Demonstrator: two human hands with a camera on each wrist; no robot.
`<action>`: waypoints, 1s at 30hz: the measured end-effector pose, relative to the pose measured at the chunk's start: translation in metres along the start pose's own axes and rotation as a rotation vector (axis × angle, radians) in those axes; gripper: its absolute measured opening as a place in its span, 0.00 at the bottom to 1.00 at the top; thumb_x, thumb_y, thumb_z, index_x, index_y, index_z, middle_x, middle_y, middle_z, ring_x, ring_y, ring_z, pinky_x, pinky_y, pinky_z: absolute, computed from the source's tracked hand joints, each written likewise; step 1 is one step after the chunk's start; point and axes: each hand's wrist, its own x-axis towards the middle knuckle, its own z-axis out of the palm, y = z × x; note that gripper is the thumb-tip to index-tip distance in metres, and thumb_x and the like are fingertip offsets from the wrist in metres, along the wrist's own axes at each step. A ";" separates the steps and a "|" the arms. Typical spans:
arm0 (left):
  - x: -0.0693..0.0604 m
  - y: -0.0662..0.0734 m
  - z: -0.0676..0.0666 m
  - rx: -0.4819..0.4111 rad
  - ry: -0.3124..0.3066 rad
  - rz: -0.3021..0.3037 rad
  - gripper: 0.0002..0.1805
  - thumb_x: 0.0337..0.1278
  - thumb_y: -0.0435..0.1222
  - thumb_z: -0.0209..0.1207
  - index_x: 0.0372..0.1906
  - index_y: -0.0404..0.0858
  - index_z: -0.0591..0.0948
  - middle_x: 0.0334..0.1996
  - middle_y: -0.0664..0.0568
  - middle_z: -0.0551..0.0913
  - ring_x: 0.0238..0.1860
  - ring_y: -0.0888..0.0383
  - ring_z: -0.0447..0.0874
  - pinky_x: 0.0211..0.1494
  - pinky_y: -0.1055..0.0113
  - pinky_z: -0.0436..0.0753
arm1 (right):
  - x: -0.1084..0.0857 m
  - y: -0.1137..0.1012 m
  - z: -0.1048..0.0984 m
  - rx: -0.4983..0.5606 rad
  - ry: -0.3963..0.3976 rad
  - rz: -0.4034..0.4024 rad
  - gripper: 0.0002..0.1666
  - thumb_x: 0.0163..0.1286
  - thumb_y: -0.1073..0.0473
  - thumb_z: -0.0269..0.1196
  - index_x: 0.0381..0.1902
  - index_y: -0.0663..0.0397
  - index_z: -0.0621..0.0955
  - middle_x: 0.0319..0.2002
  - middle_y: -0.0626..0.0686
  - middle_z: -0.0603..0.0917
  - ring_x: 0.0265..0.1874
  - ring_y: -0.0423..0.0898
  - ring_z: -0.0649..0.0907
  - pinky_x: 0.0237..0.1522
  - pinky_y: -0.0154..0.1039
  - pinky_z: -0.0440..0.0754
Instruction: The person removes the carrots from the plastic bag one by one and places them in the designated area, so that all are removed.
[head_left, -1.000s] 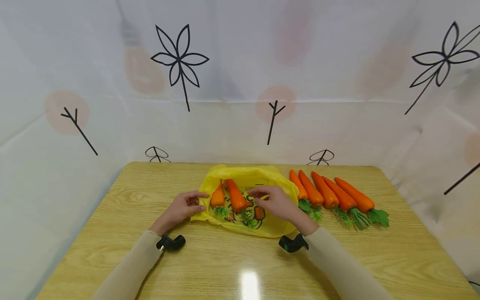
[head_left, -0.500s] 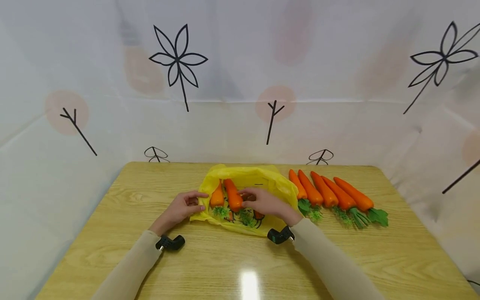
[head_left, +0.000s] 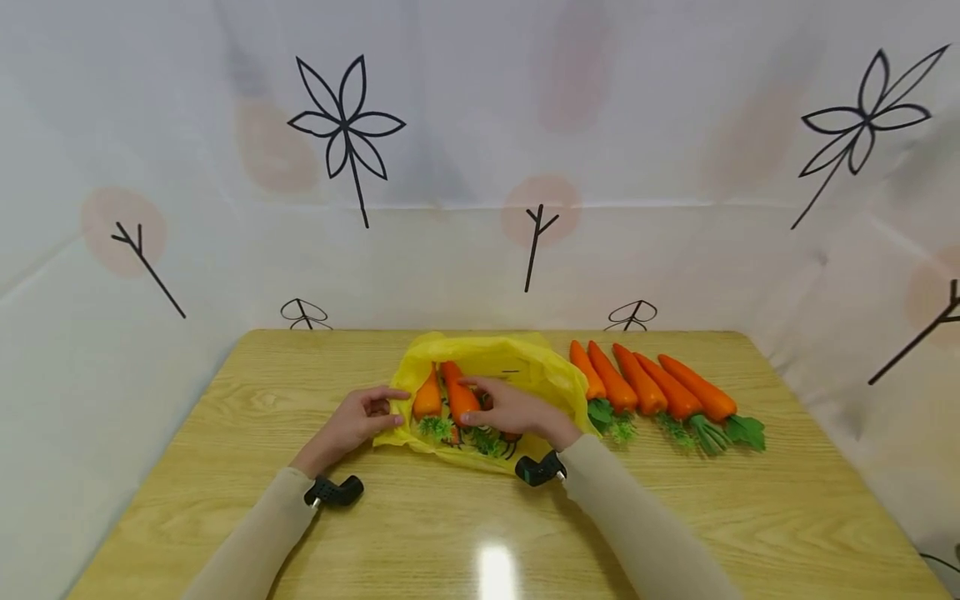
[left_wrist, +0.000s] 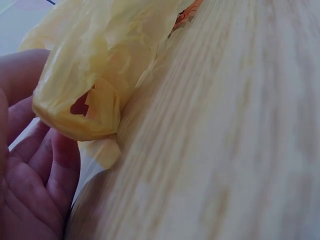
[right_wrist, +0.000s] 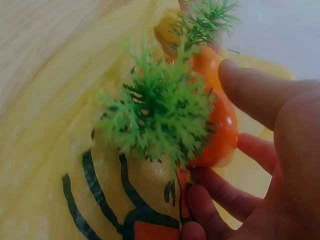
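Observation:
The yellow plastic bag (head_left: pixel 525 354) lies with its mouth toward me, two orange carrots (head_left: pixel 427 398) inside, their green tops at the near side. My left hand (head_left: pixel 352 425) touches the bag's left edge with its index finger and thumb spread apart; in the left wrist view the yellow plastic (left_wrist: pixel 95 60) hides the index fingertip. Inside the bag, my right hand (head_left: pixel 517 410) grips the right carrot (head_left: pixel 457 392), fingers and thumb around its thick end. The right wrist view shows its orange body (right_wrist: pixel 222 132) against the fingers, beside leafy greens (right_wrist: pixel 155 105).
Several more carrots (head_left: pixel 637 379) lie in a row on the wooden table (head_left: pixel 420 533), right of the bag, tips toward the back and leaves toward me. A white patterned cloth (head_left: pixel 450 267) hangs behind the table.
My right hand has moved left inside the bag and come onto the right carrot, which has shifted slightly left. My left hand stays at the bag's edge. The head view has shifted slightly.

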 end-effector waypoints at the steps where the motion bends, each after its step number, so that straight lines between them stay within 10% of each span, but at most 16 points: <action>1: 0.000 0.000 0.000 0.000 0.003 0.001 0.21 0.62 0.32 0.66 0.60 0.34 0.80 0.27 0.47 0.76 0.21 0.62 0.63 0.25 0.70 0.66 | 0.001 0.000 0.001 -0.008 0.000 -0.005 0.41 0.73 0.45 0.62 0.78 0.45 0.61 0.72 0.57 0.65 0.67 0.55 0.69 0.64 0.55 0.69; 30: 0.001 -0.004 0.000 -0.004 0.005 0.035 0.20 0.62 0.31 0.66 0.58 0.30 0.80 0.27 0.48 0.76 0.21 0.63 0.65 0.24 0.70 0.68 | -0.003 0.002 0.002 0.109 0.023 -0.043 0.32 0.75 0.56 0.61 0.74 0.47 0.69 0.69 0.59 0.69 0.59 0.57 0.74 0.55 0.53 0.74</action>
